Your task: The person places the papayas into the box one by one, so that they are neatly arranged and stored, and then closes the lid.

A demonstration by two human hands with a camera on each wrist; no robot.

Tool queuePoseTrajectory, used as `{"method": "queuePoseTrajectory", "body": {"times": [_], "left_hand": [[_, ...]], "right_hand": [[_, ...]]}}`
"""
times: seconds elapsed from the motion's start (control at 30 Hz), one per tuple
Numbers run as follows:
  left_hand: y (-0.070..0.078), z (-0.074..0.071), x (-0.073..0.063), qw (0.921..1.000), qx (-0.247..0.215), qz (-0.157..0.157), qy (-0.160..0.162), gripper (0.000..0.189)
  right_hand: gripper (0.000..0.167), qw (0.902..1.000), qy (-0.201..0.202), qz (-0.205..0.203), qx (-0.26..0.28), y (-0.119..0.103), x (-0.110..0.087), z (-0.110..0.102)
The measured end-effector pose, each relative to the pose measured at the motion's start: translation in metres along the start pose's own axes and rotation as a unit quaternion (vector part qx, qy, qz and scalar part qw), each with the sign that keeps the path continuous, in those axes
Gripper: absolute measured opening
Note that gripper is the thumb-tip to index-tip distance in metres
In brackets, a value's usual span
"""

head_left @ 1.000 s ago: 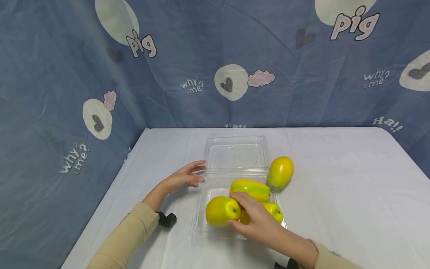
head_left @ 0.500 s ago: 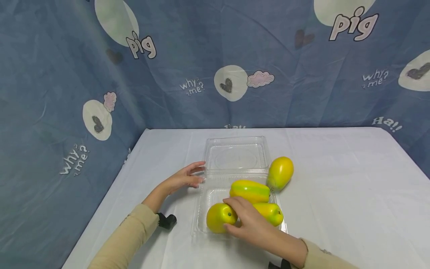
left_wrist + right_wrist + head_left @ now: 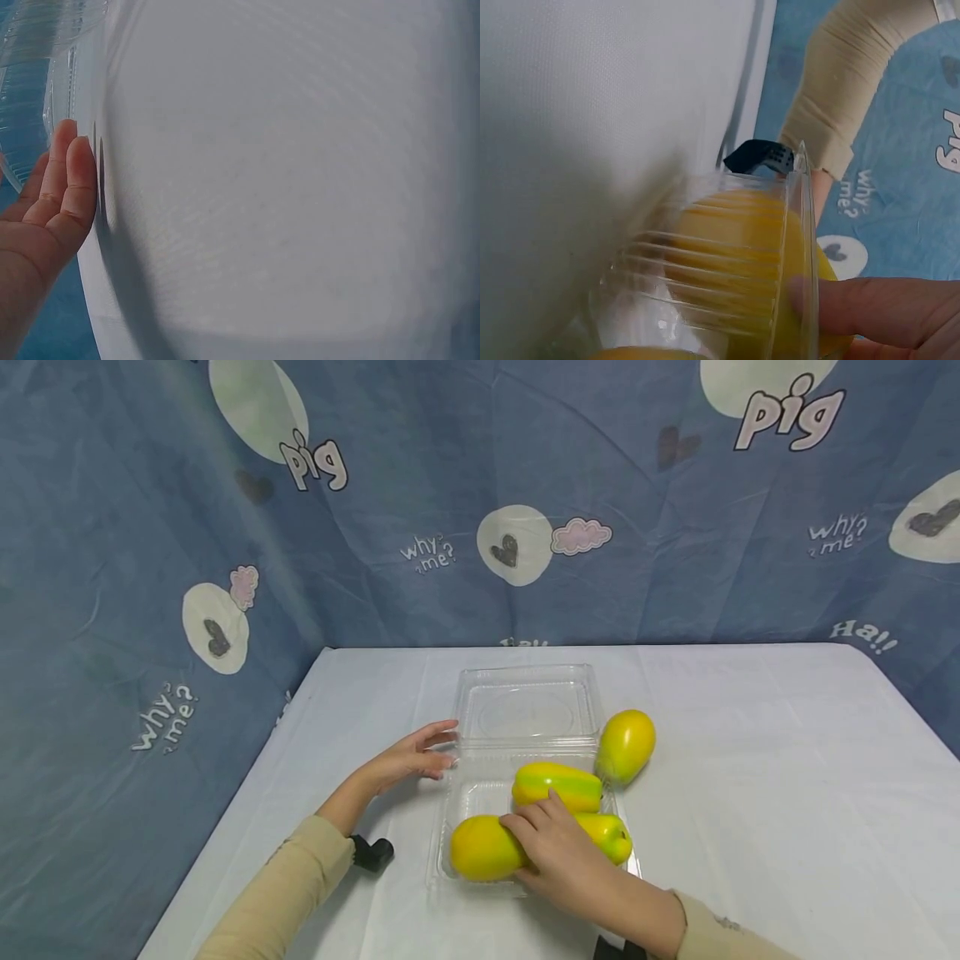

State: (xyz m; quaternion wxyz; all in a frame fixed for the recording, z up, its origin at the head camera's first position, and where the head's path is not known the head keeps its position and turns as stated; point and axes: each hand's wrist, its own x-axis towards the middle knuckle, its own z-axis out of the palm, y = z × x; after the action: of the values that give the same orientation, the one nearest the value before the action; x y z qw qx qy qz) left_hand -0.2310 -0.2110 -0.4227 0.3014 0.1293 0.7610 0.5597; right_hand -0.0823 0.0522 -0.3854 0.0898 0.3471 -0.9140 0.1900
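Currently, right grip (image 3: pixel 564 858) holds glossy yellow oval fruit (image 3: pixel 482 849) by one end; long axis runs leftward from grip, inside clear plastic clamshell (image 3: pixel 480 795).

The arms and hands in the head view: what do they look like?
They're a person's, not a robot's. The left sleeve is beige cloth with a black device near its end; the right sleeve is the same beige, with a black piece beside it. The left hand and right hand are bare, without gloves.
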Motion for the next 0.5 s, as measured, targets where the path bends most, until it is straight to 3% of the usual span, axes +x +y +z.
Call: {"method": "queuePoseTrajectory", "body": {"times": [0.33,0.5], "left_hand": [[-0.001,-0.002,0.0,0.9999,0.002,0.011,-0.007,0.076],[-0.001,-0.001,0.001,1.0,0.002,0.007,-0.006,0.076]], "right_hand": [[0.05,0.9998,-0.011,0.006,-0.015,0.0,-0.001,-0.001],[0.05,0.9996,-0.025,0.013,0.001,0.0,-0.003,-0.012]]}}
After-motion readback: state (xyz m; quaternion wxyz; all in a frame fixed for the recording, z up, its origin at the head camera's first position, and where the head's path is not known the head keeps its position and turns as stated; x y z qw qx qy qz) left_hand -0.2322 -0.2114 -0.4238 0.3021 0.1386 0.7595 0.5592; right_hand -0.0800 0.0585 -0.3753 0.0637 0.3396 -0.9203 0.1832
